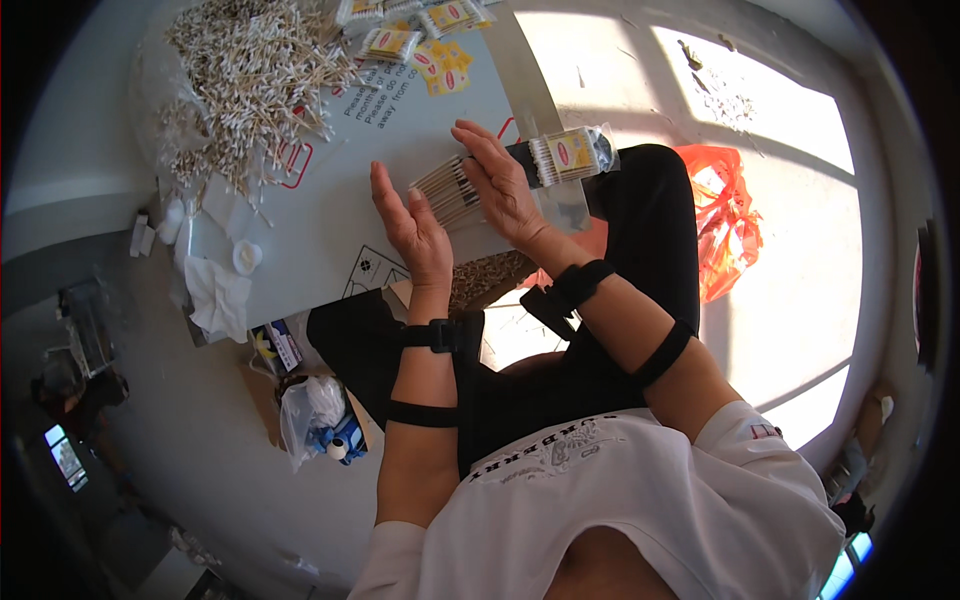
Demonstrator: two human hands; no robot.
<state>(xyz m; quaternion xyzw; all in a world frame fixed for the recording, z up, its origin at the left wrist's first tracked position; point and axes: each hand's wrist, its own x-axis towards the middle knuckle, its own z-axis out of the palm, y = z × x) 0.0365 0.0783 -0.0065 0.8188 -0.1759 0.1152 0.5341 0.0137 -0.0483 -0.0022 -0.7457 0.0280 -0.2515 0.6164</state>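
Note:
A bundle of cotton swabs (pixel 447 192) lies lined up between my two hands, over the near part of the table. My left hand (pixel 412 235) is open with its fingers stretched out, its thumb side at the swabs' left ends. My right hand (pixel 505 195) is flat, fingers extended, over the right end of the bundle and partly hiding it. Something black (pixel 522 156) shows beyond the right hand; its shape is mostly covered. Against it, further right, lies a clear packet of cotton swabs (pixel 570 156) with a yellow label.
A large heap of loose cotton swabs (pixel 255 75) fills the table's far left. Labelled packets (pixel 390 44) and loose yellow labels (pixel 440 68) lie beside it. White tissue (pixel 217 297) hangs at the left edge. A red plastic bag (pixel 722 220) and a box of odds and ends (pixel 365 415) stand below.

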